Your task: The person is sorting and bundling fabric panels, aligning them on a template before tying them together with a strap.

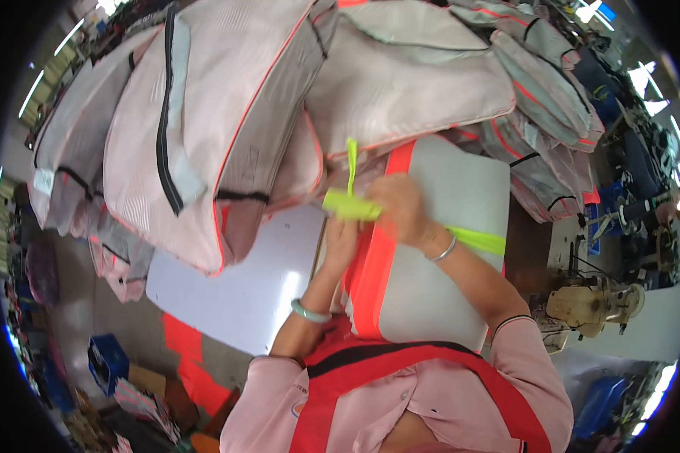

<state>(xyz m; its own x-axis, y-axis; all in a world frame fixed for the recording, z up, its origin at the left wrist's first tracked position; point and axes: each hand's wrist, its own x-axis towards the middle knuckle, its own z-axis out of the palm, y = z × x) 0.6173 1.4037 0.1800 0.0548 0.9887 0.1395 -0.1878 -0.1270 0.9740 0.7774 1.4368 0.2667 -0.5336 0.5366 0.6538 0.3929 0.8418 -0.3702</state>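
Note:
A stack of light grey fabric panels (449,196) with a bright orange-red band along its left side lies in front of me. A neon yellow-green fabric strip (476,239) runs across the stack to its left edge, where it bunches up between my hands. My right hand (400,208), a little blurred, is closed on the strip over the orange-red band. Just left of it, my left hand (343,240) grips the strip too, its fingertips partly covered by the bunched fabric. One loose end of the strip sticks up beyond my hands.
Large pale bags (204,98) with orange piping and black zips are heaped across the far side. A white tabletop (234,283) lies at left, with orange-red fabric (193,362) below it. Blue bin (108,364) at lower left; sewing machine (593,306) at right.

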